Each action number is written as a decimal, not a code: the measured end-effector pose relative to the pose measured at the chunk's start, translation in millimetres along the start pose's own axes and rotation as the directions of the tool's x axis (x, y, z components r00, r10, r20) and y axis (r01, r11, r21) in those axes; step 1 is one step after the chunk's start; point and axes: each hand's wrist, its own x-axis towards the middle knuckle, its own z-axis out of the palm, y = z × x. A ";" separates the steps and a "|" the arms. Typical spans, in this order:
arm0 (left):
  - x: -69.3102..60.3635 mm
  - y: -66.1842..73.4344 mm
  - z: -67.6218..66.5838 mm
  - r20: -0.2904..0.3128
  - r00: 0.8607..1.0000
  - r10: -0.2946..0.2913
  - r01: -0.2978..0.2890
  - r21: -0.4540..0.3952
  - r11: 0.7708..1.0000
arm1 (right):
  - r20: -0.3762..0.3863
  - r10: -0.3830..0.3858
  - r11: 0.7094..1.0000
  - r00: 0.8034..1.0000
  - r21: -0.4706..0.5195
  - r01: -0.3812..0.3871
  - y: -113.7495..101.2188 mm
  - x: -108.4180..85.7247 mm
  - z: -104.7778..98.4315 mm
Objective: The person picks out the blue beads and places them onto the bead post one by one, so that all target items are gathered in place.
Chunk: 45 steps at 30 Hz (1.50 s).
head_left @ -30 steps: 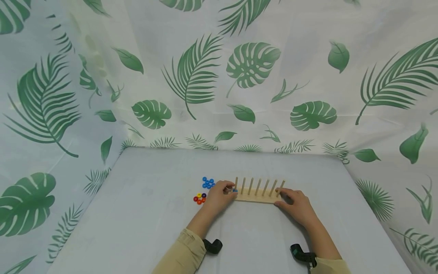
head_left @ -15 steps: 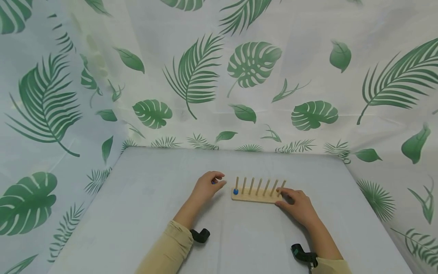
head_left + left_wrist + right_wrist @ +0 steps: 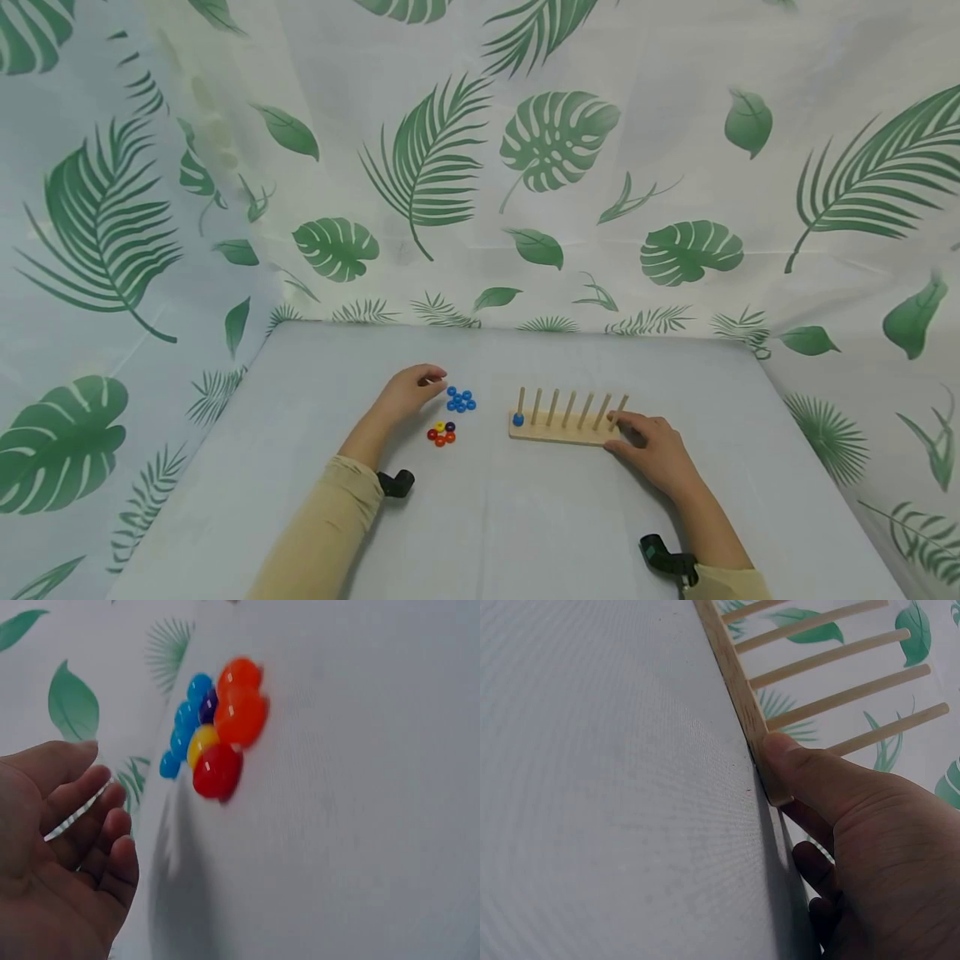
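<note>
A wooden peg board [image 3: 562, 434] with a row of several upright pegs lies on the table, one blue bead [image 3: 518, 420] sitting at the foot of its leftmost peg. My right hand [image 3: 655, 450] holds the board's right end, thumb on the near edge in the right wrist view. Left of the board, my left hand [image 3: 408, 393] hovers just beside a cluster of blue beads [image 3: 461, 400]. Its fingers are loosely bent with nothing between them, as the left wrist view shows. Closer to me lies a second cluster with a yellow bead [image 3: 439, 427], a dark purple bead, and several red and orange ones.
A white cloth [image 3: 525, 525] covers the table. Behind it and at both sides hangs a white curtain [image 3: 450, 275] printed with green leaves. Black wrist devices [image 3: 397, 483] are worn on both forearms.
My left hand has let go of the blue bead on the leftmost peg and moved left, beyond the blue cluster, uncovering the loose beads. My right hand stays on the board.
</note>
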 end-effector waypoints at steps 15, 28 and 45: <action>16.2 -18.1 -6.4 0.164 0.983 0.077 -0.094 0.098 0.991 | 0.003 0.005 1.000 1.000 -0.001 -0.005 -3.2 0.5 -1.3; 19.3 -13.9 -2.8 0.186 0.979 0.088 -0.112 0.120 0.986 | -0.004 0.005 1.000 1.000 -0.004 -0.005 -3.5 1.1 -0.6; 21.9 -14.9 4.1 0.129 0.988 0.086 -0.102 0.126 0.987 | -0.009 -0.001 1.000 1.000 -0.011 0.001 -2.5 0.1 -0.8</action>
